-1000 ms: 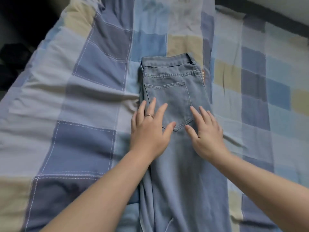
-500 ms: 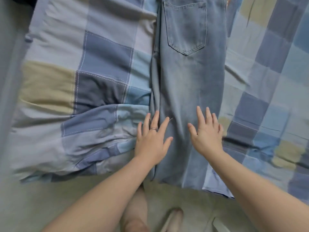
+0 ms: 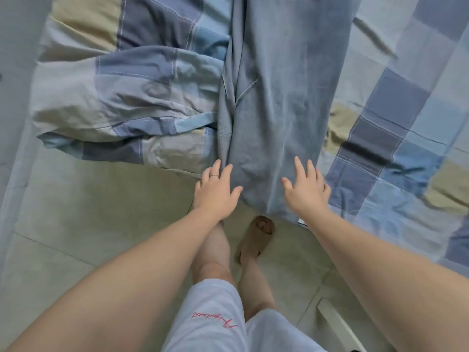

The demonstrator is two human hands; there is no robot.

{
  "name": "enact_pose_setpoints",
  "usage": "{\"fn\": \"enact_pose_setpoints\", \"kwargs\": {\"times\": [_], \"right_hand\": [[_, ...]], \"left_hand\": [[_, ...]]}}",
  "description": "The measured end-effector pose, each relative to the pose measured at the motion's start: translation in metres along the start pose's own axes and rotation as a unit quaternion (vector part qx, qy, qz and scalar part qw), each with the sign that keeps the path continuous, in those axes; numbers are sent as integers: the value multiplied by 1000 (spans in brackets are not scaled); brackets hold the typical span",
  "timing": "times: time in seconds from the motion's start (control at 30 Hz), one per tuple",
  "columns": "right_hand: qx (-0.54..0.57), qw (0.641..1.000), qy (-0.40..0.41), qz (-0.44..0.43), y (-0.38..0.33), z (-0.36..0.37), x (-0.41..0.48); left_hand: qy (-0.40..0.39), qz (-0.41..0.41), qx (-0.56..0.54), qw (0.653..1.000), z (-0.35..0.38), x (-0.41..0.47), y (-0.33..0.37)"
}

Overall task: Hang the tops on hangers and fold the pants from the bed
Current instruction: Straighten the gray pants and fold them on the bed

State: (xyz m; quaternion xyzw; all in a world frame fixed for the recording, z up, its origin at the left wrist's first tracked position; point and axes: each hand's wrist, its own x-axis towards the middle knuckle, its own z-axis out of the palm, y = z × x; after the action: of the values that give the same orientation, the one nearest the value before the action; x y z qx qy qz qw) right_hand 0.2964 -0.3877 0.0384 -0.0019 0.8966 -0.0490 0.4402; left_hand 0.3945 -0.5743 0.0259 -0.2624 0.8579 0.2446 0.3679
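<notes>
Light blue jeans (image 3: 281,102) lie lengthwise on the bed, folded leg over leg, their lower end hanging over the bed's near edge. My left hand (image 3: 215,193), a ring on one finger, rests flat with spread fingers at the left edge of the jeans' hem. At the right edge of the hem my right hand (image 3: 305,190) lies flat, fingers apart. Neither hand grips the cloth. The waistband and pocket are out of view above.
A checked quilt (image 3: 132,97) in blue, grey and beige covers the bed, bunched at the left corner. Below is pale tiled floor (image 3: 88,212), my legs in light shorts and a brown slipper (image 3: 256,237). A white object (image 3: 337,323) lies at the lower right.
Both hands have slid down the jeans from the back pocket to the hem at the bed's edge. The view has tilted down, showing floor and legs.
</notes>
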Motion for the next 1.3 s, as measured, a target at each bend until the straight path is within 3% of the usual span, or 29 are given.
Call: {"fn": "enact_pose_setpoints", "kwargs": {"times": [0.13, 0.37, 0.47, 0.57, 0.8, 0.9, 0.97, 1.07, 1.3], "right_hand": [[36, 999, -7, -3, 37, 22, 1], [222, 971, 7, -90, 73, 75, 39], [327, 941, 51, -70, 72, 84, 54], [282, 946, 156, -41, 76, 94, 66], [397, 908, 132, 12, 90, 103, 69], [353, 921, 158, -37, 91, 106, 59], [323, 931, 158, -59, 88, 107, 56], [339, 932, 126, -23, 85, 106, 59], [525, 850, -37, -12, 80, 101, 73]], "left_hand": [[18, -95, -159, 983, 42, -13, 8], [215, -73, -277, 934, 80, 18, 14], [268, -72, -276, 920, 81, 33, 13], [269, -55, -296, 915, 79, 47, 11], [308, 30, -312, 898, 79, 33, 0], [352, 21, -308, 884, 77, 20, -14], [345, -10, -311, 885, 76, 20, -19], [288, -44, -321, 901, 77, 33, -25], [217, -36, -375, 900, 85, 44, -35]]}}
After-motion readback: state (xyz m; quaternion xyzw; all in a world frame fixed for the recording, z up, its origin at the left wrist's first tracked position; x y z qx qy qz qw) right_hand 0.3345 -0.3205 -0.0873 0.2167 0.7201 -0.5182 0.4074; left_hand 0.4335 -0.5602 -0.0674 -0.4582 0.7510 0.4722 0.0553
